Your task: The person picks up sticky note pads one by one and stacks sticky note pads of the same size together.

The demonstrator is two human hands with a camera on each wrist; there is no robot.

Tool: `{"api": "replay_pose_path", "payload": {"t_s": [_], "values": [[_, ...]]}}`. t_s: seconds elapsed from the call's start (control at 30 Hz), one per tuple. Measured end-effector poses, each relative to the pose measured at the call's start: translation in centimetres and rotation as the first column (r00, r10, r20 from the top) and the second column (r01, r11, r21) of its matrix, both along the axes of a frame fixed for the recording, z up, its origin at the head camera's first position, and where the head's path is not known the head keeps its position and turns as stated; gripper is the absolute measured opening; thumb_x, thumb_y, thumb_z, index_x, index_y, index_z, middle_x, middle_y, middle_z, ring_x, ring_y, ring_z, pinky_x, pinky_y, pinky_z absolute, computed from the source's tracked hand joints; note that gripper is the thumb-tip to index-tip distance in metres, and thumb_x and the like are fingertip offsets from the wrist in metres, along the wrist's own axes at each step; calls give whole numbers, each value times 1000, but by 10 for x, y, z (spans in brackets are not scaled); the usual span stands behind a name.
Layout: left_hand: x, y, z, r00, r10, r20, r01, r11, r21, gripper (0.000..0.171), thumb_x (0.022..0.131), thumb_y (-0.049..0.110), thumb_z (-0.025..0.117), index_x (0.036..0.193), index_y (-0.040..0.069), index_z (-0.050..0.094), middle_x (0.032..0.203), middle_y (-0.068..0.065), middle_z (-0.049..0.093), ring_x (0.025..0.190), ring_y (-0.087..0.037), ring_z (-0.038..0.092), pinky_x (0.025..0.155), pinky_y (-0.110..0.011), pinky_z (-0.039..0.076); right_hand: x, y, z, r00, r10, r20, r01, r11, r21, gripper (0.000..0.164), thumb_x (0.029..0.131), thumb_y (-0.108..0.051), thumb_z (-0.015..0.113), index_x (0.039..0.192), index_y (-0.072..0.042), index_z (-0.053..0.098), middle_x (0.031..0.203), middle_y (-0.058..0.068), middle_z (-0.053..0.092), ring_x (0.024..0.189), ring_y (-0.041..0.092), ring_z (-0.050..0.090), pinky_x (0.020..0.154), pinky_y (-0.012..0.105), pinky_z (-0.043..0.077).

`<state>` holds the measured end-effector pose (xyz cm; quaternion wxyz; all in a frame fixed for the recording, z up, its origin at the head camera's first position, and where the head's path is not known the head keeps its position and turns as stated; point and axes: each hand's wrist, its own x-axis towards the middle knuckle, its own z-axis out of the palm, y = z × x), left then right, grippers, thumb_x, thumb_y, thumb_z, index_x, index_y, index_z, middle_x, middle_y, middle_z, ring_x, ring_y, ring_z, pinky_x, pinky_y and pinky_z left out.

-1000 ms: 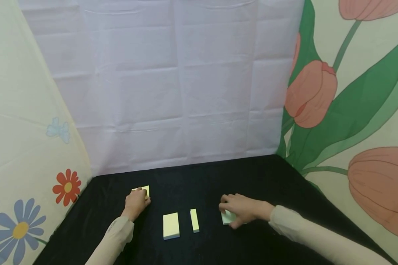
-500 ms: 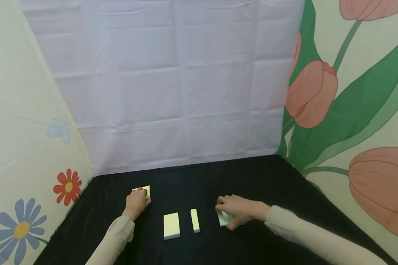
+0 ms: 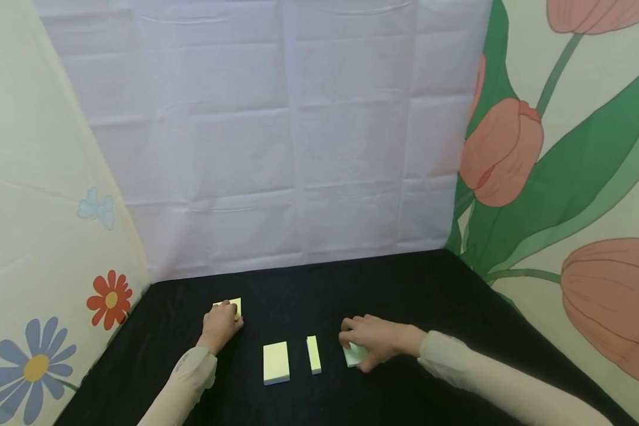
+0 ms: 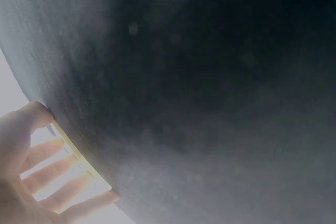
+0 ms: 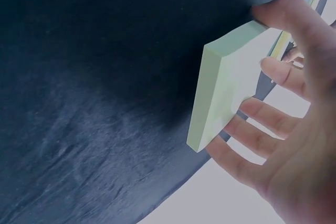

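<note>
At the far left of the table, my left hand (image 3: 219, 325) rests over a yellow sticky note pad (image 3: 236, 305), thumb and fingers at its edges. The left wrist view shows the lit edge of that pad (image 4: 79, 153) between thumb and fingers. My right hand (image 3: 379, 339) grips a pale green sticky note pad (image 3: 355, 355); in the right wrist view the thumb is at one edge of this pad (image 5: 231, 85) and the fingers along another. Between the hands lie a larger light-yellow pad (image 3: 276, 362) and a narrow yellow pad (image 3: 313, 355).
Black cloth (image 3: 404, 290) covers the table. A white sheet (image 3: 298, 148) hangs behind it, with flower-printed cloths (image 3: 532, 195) on both sides.
My right hand has moved left with the green sticky note pad, closer to the narrow yellow pad. The left hand and the other pads stay in place.
</note>
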<state>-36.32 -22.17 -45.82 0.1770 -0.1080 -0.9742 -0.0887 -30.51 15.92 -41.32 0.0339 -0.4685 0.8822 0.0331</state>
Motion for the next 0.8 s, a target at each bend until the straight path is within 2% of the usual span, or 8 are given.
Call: {"api": "replay_pose_path", "payload": {"t_s": [0.27, 0.47, 0.8], "values": [[1, 1, 0, 999, -13, -36, 13, 1000, -9, 17, 82, 14, 77, 81, 0, 67, 79, -13, 59, 68, -31, 60, 59, -50, 51, 1, -8, 2, 1000, 19, 1, -19, 1000, 8, 37, 76, -40, 80, 101, -28, 56, 114, -7, 49, 91, 6, 47, 76, 26, 41], [0, -1, -1, 1000, -15, -26, 14, 1000, -13, 17, 84, 15, 76, 82, 1, 67, 79, -13, 59, 69, -31, 60, 59, -50, 51, -3, -13, 2, 999, 36, -20, -35, 999, 21, 37, 76, -39, 80, 102, -27, 56, 115, -6, 49, 92, 6, 48, 76, 25, 41], [0, -1, -1, 1000, -5, -29, 5, 1000, -8, 16, 84, 14, 75, 82, 1, 67, 79, -13, 59, 69, -31, 60, 59, -50, 51, -5, -18, 2, 999, 47, 28, -47, 999, -2, 34, 78, -36, 79, 104, -25, 60, 117, -6, 50, 87, 5, 46, 70, 22, 42]]}}
